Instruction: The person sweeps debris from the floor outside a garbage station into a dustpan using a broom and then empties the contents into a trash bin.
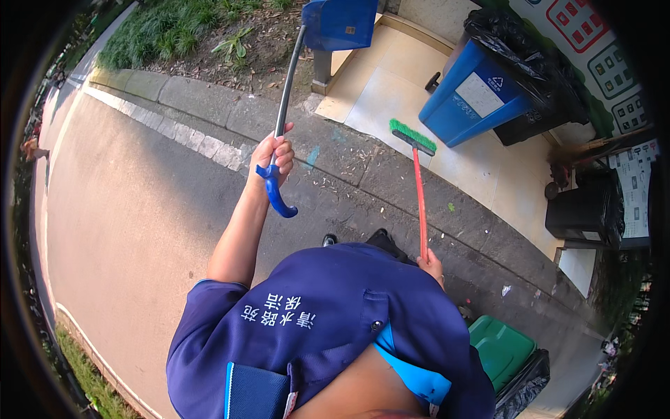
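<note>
My left hand is closed around the metal pole of a long-handled dustpan, just above its blue hooked plastic grip. At the pole's far end the blue dustpan is raised at the top of the view, partly cut off by the frame. Low by my side, my right hand grips the red stick of a broom. The broom head, with green bristles, is over the edge of the tiled platform. Pale bits of litter are scattered along the kerb.
A blue wheeled bin lined with a black bag stands on the tiled platform, beside a black bin. Another black bin is farther right. Behind me is a green-lidded bin. A stone kerb borders a planted bed.
</note>
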### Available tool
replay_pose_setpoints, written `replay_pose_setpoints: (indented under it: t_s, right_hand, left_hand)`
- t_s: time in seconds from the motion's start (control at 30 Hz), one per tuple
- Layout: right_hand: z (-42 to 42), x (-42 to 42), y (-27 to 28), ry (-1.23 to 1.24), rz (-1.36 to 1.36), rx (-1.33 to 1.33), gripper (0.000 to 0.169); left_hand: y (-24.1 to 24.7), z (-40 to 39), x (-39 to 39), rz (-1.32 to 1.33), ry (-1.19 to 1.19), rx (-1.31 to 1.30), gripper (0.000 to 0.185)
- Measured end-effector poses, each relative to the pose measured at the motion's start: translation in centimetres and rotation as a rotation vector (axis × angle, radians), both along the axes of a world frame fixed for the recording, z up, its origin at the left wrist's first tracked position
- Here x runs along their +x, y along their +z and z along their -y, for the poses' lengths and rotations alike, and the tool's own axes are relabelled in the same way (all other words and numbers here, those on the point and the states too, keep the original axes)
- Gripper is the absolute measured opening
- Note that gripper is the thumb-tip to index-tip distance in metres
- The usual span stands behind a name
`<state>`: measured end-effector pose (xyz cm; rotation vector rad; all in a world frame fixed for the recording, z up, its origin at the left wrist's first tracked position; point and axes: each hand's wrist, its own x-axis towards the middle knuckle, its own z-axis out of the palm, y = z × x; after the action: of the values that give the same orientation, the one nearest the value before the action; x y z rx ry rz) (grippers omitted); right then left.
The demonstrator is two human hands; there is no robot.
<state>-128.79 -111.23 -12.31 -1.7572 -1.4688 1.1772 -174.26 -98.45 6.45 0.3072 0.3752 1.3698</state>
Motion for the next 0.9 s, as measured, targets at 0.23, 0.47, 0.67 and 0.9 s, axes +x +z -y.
replay_pose_setpoints:
  t_s: [0.23, 0.47, 0.67, 0.9]
  right_hand:
    - [-9.4, -6.1, 2.1, 0.152, 0.009, -0.296, 0.048]
    - [-22.4, -12.1, 2.7, 0.400, 0.264, -0.246, 0.051]
    - [-30.2, -13.0, -3.2, 0.589, 0.567, -0.277, 0.046]
    - [-24.5, -2.5, 0.3, 0.571, 0.519, -0.382, 0.049]
  left_hand:
    - [-9.1, 6.7, -4.0, 0.393, 0.201, -0.354, 0.023]
    - [-13.8, 7.7, -2.9, 0.588, 0.387, -0.635, 0.022]
    - [-15.9, 1.6, -1.7, 0.655, 0.519, -0.706, 0.027]
    - [-17.9, -3.9, -3.1, 0.543, 0.451, -0.843, 0.011]
